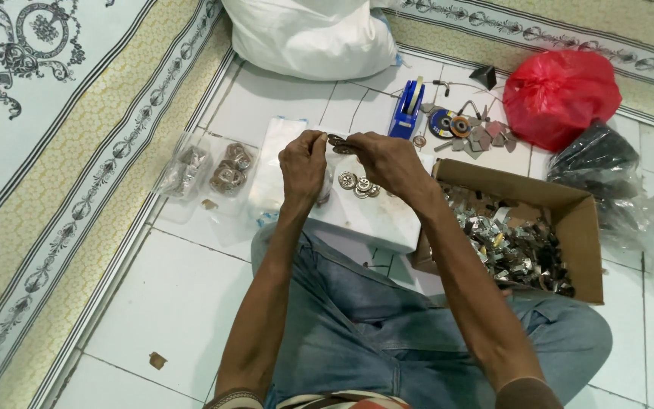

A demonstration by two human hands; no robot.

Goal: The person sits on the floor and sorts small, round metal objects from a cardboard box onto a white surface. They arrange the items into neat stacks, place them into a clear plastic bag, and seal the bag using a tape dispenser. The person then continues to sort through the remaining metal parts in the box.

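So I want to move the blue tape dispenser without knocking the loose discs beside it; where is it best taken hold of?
Probably take the blue tape dispenser from above, with a grip across its two flat sides. It stands upright and narrow on the tiled floor, its top free, while discs and small metal parts crowd its right side. Both the left hand and the right hand are busy with small round metal pieces.

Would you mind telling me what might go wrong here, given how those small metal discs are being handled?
The left hand and right hand pinch small metal discs in mid-air, so one could slip and roll across the tiled floor. The loose discs near the white block's edge could get knocked off by a wrist. The open cardboard box of metal scraps beside the right forearm might scratch it.
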